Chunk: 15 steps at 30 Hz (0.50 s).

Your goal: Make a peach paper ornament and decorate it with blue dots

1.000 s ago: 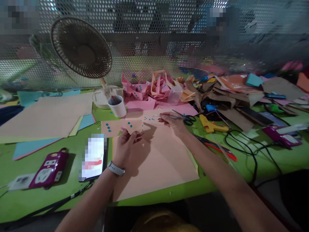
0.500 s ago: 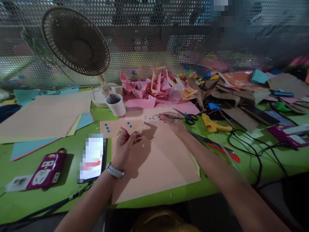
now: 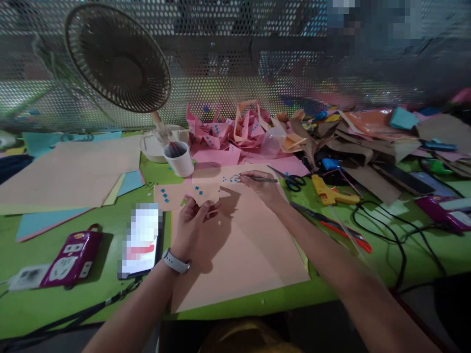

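Note:
Between the fingers of my left hand (image 3: pixel 193 225) is a peach paper strip (image 3: pixel 184 192) with several small blue squares on it. My right hand (image 3: pixel 259 185) grips metal tweezers (image 3: pixel 263 178), whose tips point left at small blue paper pieces (image 3: pixel 228 180). Those pieces lie on a peach sheet behind the strip. Whether the tips pinch a piece is too small to tell. Beneath both hands lies a large peach sheet (image 3: pixel 239 255). Black-handled scissors (image 3: pixel 292 181) rest just right of my right hand.
A white cup (image 3: pixel 179 162) with a brush stands before the fan (image 3: pixel 121 63). Folded pink paper shapes (image 3: pixel 213 131) are piled at the back. On the right lie a yellow glue gun (image 3: pixel 333 191), a red cutter (image 3: pixel 349 235) and black cables. A phone (image 3: pixel 142 240) lies left.
The tweezers' tips have shifted slightly left over the blue pieces, and my right hand lies a little flatter. My left hand keeps its hold on the strip. The view has shifted slightly.

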{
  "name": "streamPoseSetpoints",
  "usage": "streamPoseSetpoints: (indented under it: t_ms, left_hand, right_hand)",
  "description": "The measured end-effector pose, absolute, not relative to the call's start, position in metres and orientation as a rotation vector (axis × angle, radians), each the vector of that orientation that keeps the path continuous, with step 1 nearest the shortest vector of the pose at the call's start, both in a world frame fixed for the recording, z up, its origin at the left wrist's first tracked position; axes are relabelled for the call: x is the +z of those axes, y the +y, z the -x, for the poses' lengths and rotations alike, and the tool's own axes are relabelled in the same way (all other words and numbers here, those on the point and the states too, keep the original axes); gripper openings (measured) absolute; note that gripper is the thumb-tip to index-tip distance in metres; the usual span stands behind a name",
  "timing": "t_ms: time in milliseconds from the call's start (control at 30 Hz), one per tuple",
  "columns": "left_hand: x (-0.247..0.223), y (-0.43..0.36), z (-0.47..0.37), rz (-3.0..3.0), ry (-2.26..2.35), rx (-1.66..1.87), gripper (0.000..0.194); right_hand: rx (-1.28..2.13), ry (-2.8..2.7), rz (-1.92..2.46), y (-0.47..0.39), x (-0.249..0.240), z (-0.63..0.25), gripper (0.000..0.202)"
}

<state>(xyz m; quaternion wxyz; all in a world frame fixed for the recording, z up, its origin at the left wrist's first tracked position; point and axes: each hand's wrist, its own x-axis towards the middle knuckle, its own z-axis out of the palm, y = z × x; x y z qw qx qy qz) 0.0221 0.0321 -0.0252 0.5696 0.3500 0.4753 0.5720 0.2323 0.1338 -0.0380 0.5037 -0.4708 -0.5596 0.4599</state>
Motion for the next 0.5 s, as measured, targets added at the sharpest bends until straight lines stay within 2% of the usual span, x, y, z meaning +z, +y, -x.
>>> streamPoseSetpoints:
  t_ms: [500]
  left_hand:
    - [-0.025,0.032,-0.021,-0.827,1.139,1.317,0.036]
  right_hand:
    - [1.272,-1.224,1.179,0.141,-0.046,-0.237,0.034]
